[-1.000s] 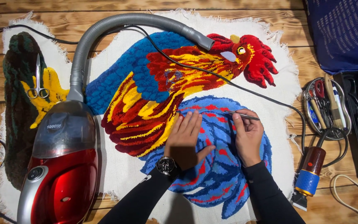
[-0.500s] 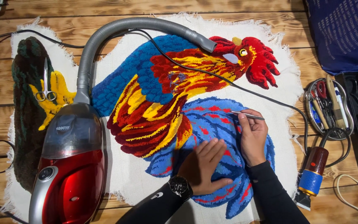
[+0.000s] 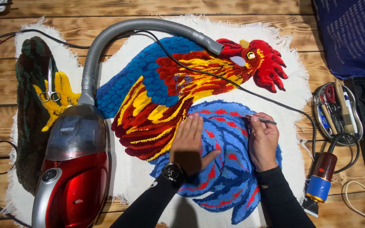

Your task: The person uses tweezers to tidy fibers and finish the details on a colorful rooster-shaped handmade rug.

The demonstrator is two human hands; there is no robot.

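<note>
Head view, looking straight down on a tufted rooster rug (image 3: 216, 84) spread flat over a wooden tabletop (image 3: 233, 6). Left hand (image 3: 190, 143) laid palm down on the pile, fingers (image 3: 193, 124) stretched out and close together, nothing gripped, resting where the red and yellow wing meets the blue tail. Right hand (image 3: 263, 141) just beside it on the blue tail, fingers curled shut round a thin metal tool (image 3: 260, 118) that pokes out towards the white backing.

Judging by the pile: all colour fields filled, head, comb, wing and tail, with outlines mostly crisp; hands busy only in the blue tail, so seemingly at the tidying stage there. Ragged white edge all round not yet trimmed, to all appearance. How much of the tail remains to go over, impossible to tell.

Red canister vacuum cleaner (image 3: 72, 169) parked on the rug's left part, grey hose (image 3: 119, 31) arching over to the rooster's neck. Small scissors (image 3: 50, 86) lying on the yellow foot at far left. Electric trimmer (image 3: 320, 181) at the right edge, near a round tray of tools (image 3: 339, 112).
</note>
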